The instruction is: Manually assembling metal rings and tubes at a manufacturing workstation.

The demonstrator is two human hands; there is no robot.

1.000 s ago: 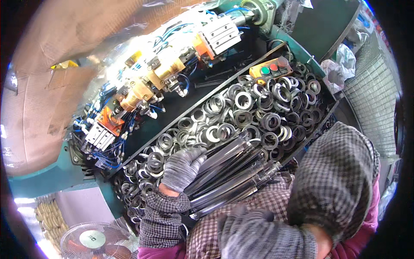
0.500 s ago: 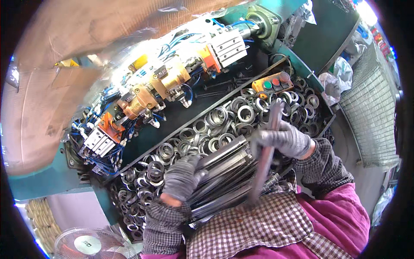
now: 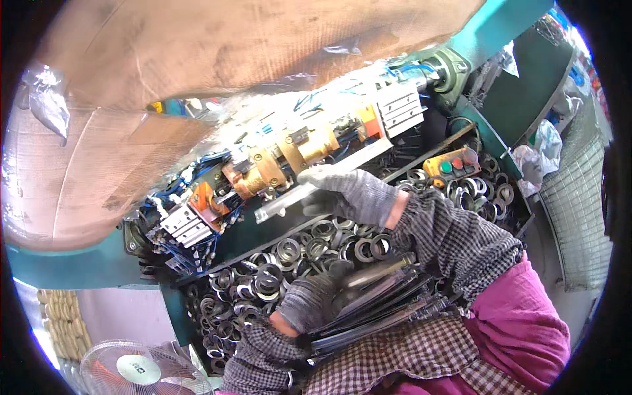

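Observation:
My right hand [image 3: 352, 192], in a grey knit glove, grips a long flat metal bar [image 3: 284, 203] between thumb and fingers. The bar lies slantwise in front of the brass-coloured clamps [image 3: 264, 170] of the machine; whether it touches them I cannot tell. My left hand [image 3: 306, 304], gloved alike, is low at the left end of a bundle of dark metal bars [image 3: 385, 309] lying over my checked apron. Its fingers are smeared by motion among the bars, so their hold is unclear.
Many loose metal rings [image 3: 289, 250] fill the tray between me and the machine. A yellow button box [image 3: 453, 164] sits among them at the right. Pneumatic cylinders with blue hoses [image 3: 191, 224] flank the clamps. A fan [image 3: 138, 370] stands at the lower left, a wire mesh panel [image 3: 576, 210] at right.
My right hand has moved up and left, carrying the bar from above the bundle to the machine's clamps; the bar has turned from steep to slantwise. My left hand stays by the bundle as the view shifts.

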